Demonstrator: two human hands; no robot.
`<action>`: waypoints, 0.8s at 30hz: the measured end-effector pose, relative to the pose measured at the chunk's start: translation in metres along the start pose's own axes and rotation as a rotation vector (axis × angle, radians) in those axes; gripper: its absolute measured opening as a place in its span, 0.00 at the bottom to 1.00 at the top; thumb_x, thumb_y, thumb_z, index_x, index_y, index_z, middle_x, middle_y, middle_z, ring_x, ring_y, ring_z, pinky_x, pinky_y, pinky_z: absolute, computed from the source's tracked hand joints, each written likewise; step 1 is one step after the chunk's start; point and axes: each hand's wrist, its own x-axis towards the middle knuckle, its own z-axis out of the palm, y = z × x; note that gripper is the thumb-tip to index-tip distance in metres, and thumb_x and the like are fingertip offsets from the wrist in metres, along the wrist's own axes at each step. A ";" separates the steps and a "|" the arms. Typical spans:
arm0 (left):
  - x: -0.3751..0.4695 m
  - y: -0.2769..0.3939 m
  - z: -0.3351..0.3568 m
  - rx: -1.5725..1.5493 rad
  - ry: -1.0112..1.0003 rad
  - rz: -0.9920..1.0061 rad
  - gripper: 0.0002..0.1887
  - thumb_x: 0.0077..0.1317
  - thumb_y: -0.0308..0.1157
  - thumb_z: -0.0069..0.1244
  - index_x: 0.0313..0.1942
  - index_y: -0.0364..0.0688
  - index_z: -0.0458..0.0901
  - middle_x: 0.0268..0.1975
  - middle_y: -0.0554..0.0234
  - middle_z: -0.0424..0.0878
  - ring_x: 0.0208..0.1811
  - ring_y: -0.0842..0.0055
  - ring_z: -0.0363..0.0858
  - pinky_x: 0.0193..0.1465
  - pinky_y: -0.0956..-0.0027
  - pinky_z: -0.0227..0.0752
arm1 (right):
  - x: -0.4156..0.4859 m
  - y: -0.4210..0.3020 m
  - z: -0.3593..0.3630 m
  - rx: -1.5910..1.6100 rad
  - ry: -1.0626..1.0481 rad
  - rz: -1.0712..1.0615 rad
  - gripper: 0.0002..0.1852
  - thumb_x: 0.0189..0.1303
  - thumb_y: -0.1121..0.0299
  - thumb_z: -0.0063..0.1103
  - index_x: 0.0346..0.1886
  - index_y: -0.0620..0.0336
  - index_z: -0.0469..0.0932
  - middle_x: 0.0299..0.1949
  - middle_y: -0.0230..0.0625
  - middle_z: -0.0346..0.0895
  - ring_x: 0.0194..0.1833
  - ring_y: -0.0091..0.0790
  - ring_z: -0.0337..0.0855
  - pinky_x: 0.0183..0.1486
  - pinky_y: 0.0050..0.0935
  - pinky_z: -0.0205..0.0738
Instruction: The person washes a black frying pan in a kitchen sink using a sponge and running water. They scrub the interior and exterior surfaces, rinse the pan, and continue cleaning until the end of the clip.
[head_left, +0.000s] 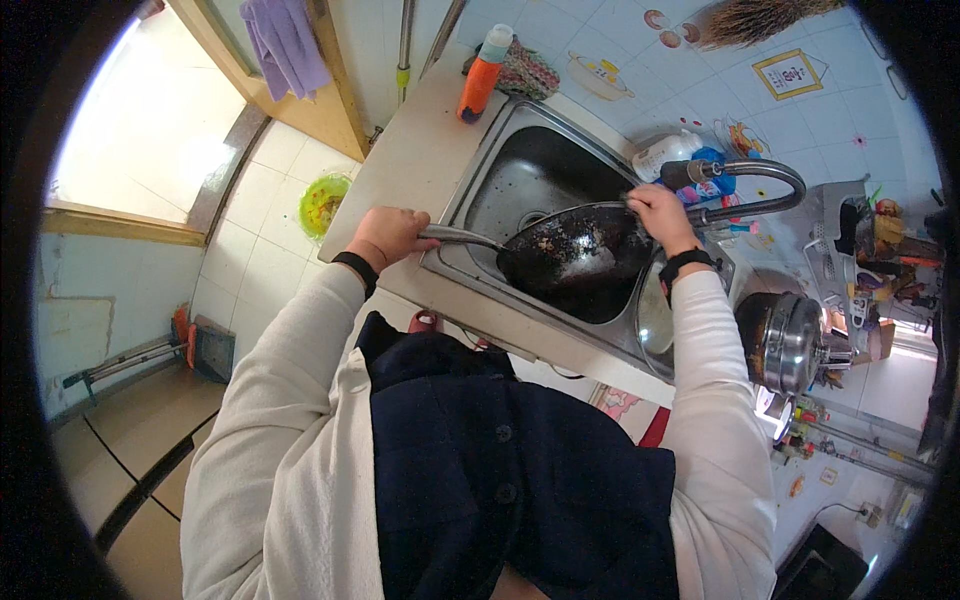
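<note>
A dark, worn wok (577, 247) is tilted inside the stainless steel sink (555, 169), its outer surface blotched with scale. My left hand (390, 234) grips the wok's metal handle (465, 238) at the sink's left edge. At the wok's far right rim is my right hand (660, 214), its fingers bent around something small; whether that is a scrubber or the rim itself, I cannot tell. The curved faucet (787, 180) reaches over the back right of the sink, close to my right hand.
An orange bottle (480, 79) stands at the sink's back left beside a patterned cloth (529, 69). Detergent bottles (667, 155) stand behind the faucet. A glass lid (655, 315) lies right of the basin, and a steel pot (787, 341) sits farther right. A green basin (324, 204) is on the floor.
</note>
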 end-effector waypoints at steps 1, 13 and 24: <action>0.001 0.000 0.000 0.001 -0.008 -0.009 0.24 0.65 0.60 0.53 0.35 0.45 0.80 0.31 0.55 0.85 0.36 0.55 0.86 0.37 0.53 0.78 | -0.004 0.010 -0.002 -0.019 -0.023 0.135 0.09 0.59 0.71 0.68 0.42 0.62 0.87 0.44 0.44 0.87 0.48 0.49 0.85 0.52 0.41 0.79; 0.002 0.002 0.002 0.010 -0.007 -0.004 0.26 0.66 0.62 0.52 0.35 0.44 0.80 0.31 0.55 0.86 0.36 0.55 0.86 0.37 0.53 0.78 | 0.036 -0.112 0.063 -0.320 -0.276 -0.391 0.04 0.51 0.73 0.64 0.29 0.56 0.88 0.35 0.40 0.84 0.44 0.46 0.83 0.50 0.41 0.79; 0.000 0.000 0.003 0.031 0.009 0.003 0.26 0.66 0.62 0.51 0.36 0.45 0.79 0.32 0.56 0.85 0.37 0.57 0.86 0.39 0.55 0.79 | 0.029 -0.113 0.062 -0.291 -0.148 -0.325 0.04 0.55 0.69 0.66 0.29 0.56 0.87 0.32 0.38 0.83 0.43 0.46 0.81 0.49 0.44 0.76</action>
